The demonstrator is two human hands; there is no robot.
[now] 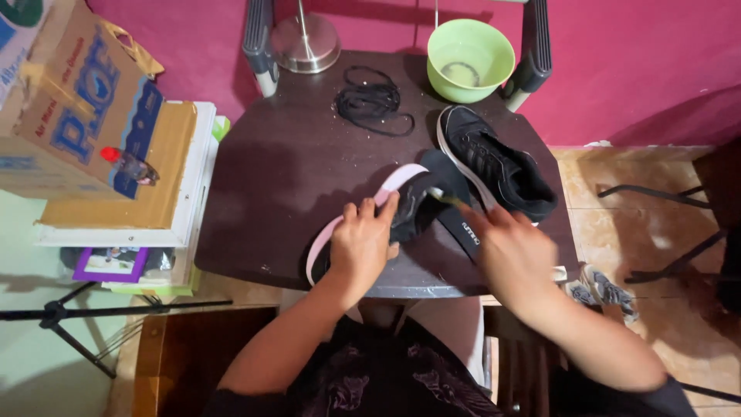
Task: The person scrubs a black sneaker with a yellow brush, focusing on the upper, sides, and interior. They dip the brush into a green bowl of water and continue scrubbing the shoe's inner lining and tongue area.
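Both of your hands are on the black sneaker with the pale pink sole, tipped on its side near the front edge of the dark wooden table. Your left hand clasps it steady; your right hand pinches a small brush against it. You look mid-scrub; next, work the bristles firmly along the upper.

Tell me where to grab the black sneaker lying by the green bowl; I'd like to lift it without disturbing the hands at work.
Take the black sneaker by its heel collar, at the end nearest the table's right edge, coming from the right side. It lies on its side with the white sole edge facing left and the opening is exposed there. That approach probably keeps clear of the left hand, right hand and green bowl.
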